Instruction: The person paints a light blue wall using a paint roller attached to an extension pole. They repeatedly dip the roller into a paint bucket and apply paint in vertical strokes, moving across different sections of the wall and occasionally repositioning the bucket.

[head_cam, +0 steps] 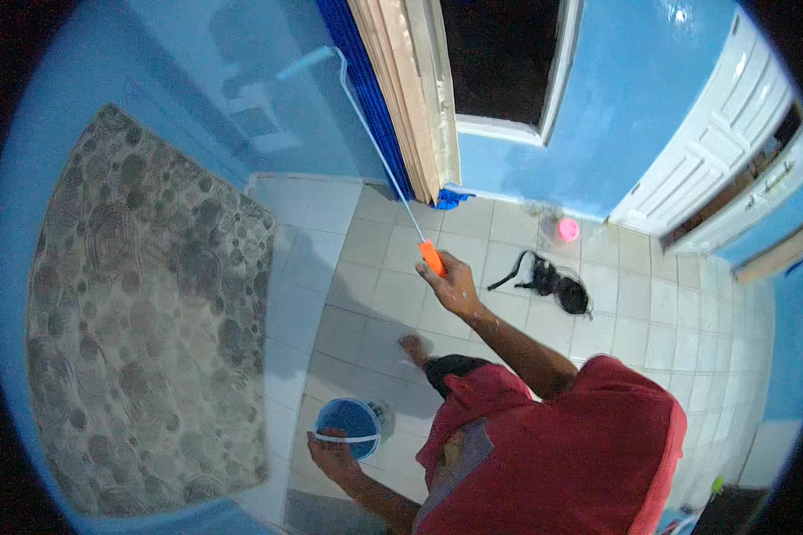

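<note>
My right hand (450,282) grips the orange handle (431,258) of a long-framed paint roller. Its thin metal rod (381,150) runs up and away to a light blue roller sleeve (306,63), which is at the blue wall (314,127); whether it touches cannot be told. Low in the view, my left hand (334,456) holds the white handle (348,439) of a bucket (318,420). Blue paint (348,414) shows inside the bucket.
Blue and cream curtains (401,93) hang beside the rod, near a dark window (502,60). On the tiled floor (401,287) lie a black strapped object (554,284) and a pink round item (568,230). A pebble-patterned panel (154,321) covers the left; a white door (716,140) stands right.
</note>
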A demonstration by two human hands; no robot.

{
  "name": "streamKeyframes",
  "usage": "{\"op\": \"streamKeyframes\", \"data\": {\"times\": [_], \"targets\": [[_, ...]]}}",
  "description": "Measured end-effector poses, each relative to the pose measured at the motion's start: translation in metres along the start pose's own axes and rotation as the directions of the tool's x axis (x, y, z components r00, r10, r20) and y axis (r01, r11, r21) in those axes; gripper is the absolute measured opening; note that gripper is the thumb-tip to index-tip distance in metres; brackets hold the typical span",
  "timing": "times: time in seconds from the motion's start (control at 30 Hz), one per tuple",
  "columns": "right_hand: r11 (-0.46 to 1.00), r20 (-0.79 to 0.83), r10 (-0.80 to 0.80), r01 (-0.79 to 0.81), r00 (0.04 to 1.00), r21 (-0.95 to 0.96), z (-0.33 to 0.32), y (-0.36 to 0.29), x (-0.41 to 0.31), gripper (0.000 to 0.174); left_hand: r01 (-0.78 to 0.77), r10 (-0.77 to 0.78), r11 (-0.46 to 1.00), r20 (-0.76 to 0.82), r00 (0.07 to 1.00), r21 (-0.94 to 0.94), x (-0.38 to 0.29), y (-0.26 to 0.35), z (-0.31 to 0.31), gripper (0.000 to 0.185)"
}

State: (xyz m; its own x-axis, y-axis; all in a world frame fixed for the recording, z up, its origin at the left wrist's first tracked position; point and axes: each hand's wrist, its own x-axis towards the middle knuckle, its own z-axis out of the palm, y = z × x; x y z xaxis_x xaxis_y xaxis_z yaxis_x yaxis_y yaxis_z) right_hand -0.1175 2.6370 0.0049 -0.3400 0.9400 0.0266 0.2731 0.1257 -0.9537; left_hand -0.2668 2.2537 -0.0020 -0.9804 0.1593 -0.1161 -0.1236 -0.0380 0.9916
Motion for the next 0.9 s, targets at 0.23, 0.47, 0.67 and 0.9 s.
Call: {"op": "streamKeyframes", "data": {"times": [0.23, 0.47, 0.67, 0.9], "targets": [[0.998, -0.143, -0.03, 0.037, 0.989, 0.049, 0.11, -0.068, 0.174, 0.056, 0.344, -0.305, 0.917, 0.201, 0.931, -0.203, 0.199, 0.039, 0.079, 0.04], [0.999, -0.25, 0.004, 0.008, 0.968, 0.045, 0.21, -0.09, 0.314, 0.055, 0.435, -0.359, 0.879, 0.333, 0.872, -0.194, 0.379, 0.058, 0.184, 0.039], [0.997, -0.349, -0.01, 0.036, 0.937, 0.068, 0.288, -0.091, 0.409, 0.048, 0.589, -0.506, 0.802, 0.408, 0.76, -0.102, 0.53, 0.044, 0.29, 0.046], [0.996, -0.468, 0.088, -0.07, 0.879, 0.056, 0.352, -0.117, 0.466, 0.059, 0.707, -0.655, 0.695, 0.52, 0.548, 0.13, 0.695, -0.002, 0.383, 0.049]]}}
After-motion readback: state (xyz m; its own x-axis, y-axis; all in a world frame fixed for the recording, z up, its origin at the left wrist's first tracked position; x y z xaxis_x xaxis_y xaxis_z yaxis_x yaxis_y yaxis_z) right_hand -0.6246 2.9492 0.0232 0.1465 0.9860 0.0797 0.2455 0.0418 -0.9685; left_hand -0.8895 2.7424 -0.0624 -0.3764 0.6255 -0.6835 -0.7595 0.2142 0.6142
